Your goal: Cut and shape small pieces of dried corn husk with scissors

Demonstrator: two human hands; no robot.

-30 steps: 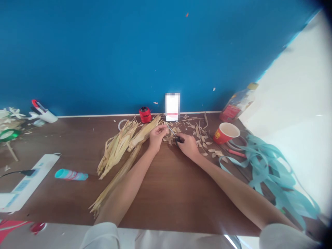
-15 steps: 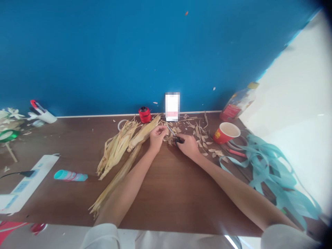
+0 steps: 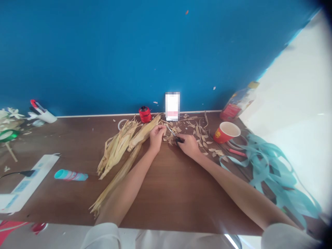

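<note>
My right hand (image 3: 188, 145) grips small black-handled scissors (image 3: 175, 136), their blades pointing up and left. My left hand (image 3: 157, 135) is closed in a pinch on a small tan piece of dried husk (image 3: 166, 133) right at the blades. Both hands work over the brown table (image 3: 166, 193) near the blue wall. A pile of long dried husk strips (image 3: 121, 148) lies just left of my left hand. Small husk cuttings (image 3: 202, 136) are scattered to the right of my right hand.
A red paper cup (image 3: 226, 132) and a plastic bottle (image 3: 238, 102) stand at the right, beside tangled teal ribbon (image 3: 269, 166). A red spool (image 3: 144, 114) and white card (image 3: 172, 105) sit by the wall. A white power strip (image 3: 26, 183) and teal tube (image 3: 70, 175) lie left.
Almost nothing has moved; both hands stay at the same spot with only slight shifts of the scissors and the husk piece.
</note>
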